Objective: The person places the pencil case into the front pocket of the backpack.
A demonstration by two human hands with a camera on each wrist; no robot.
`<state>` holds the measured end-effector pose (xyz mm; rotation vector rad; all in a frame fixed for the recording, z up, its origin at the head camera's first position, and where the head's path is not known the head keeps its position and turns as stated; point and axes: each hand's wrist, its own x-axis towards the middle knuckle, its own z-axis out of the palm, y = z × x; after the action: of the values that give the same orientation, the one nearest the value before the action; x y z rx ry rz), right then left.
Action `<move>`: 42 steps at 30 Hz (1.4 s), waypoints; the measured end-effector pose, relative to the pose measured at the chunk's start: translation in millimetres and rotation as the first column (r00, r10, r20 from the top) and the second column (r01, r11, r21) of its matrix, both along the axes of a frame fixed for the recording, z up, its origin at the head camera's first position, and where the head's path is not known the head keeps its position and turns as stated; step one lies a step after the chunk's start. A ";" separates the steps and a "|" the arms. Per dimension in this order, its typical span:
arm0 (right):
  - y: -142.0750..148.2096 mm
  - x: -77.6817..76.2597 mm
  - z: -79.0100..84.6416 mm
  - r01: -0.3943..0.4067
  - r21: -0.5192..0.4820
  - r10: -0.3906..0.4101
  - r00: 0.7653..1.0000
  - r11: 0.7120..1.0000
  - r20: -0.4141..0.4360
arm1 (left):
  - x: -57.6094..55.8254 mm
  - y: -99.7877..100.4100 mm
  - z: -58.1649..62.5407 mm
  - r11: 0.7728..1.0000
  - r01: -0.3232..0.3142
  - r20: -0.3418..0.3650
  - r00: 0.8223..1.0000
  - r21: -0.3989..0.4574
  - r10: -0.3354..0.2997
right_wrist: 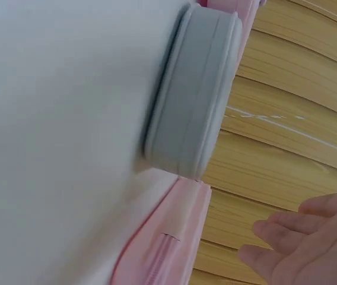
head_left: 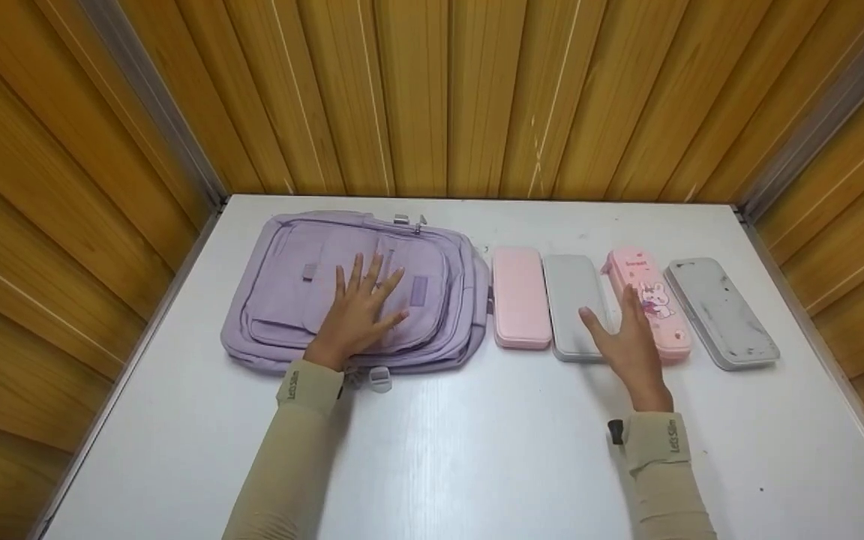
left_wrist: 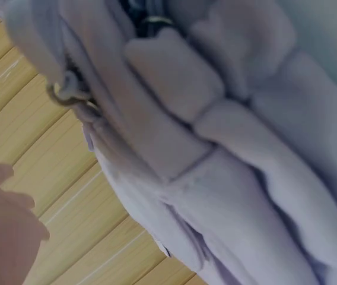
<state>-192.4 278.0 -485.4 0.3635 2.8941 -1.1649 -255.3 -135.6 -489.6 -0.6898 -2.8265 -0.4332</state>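
Note:
A lavender backpack point(head_left: 274, 277) lies flat on the left side of the white table. Over its front panel, my left hand point(head_left: 357, 315) spreads its fingers; the left wrist view shows the bag's folded side point(left_wrist: 174, 148) close up. My right hand point(head_left: 634, 352), thumb apart from the fingers, is above the gap between a plain grey case point(head_left: 573, 300) and a pink pencil case with a bunny print point(head_left: 668, 330), overlapping both. In the right wrist view, its fingers point(right_wrist: 281, 234) are extended and hold nothing.
A plain pink case point(head_left: 522, 300) stands between the backpack and the grey case. At the far right lies a scuffed grey case point(head_left: 724, 311), set at a slant. A plastic buckle point(head_left: 380, 379) sticks out at the bag's near edge. Wood-pattern walls point(head_left: 447, 97) enclose the table point(head_left: 462, 465).

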 end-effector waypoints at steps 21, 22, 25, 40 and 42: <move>-6.0 3.5 -27.9 -0.034 -0.062 0.045 0.982 0.998 0.182 | 14.8 -2.1 -28.9 0.982 0.180 0.199 0.962 0.048 -0.186; -5.9 3.0 -28.7 -0.038 -0.068 0.050 0.982 0.997 0.183 | 15.3 -1.9 -29.5 0.983 0.179 0.201 0.962 0.051 -0.186; -6.6 2.0 -30.4 -0.056 -0.082 0.070 0.981 0.995 0.183 | 16.8 -2.0 -31.0 0.981 0.176 0.201 0.961 0.076 -0.188; -15.0 -1.2 -36.8 -0.055 -0.118 0.077 0.979 0.991 0.189 | 19.2 -1.4 -32.7 0.948 0.191 0.247 0.935 0.254 -0.255; -15.6 -1.6 -37.1 -0.048 -0.112 0.069 0.978 0.993 0.197 | 18.7 -1.1 -33.1 0.945 0.184 0.262 0.930 0.270 -0.256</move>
<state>-193.9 262.4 -522.5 0.3675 2.6403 -1.1932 -236.6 -136.7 -522.7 -0.9676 -2.8972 -0.9784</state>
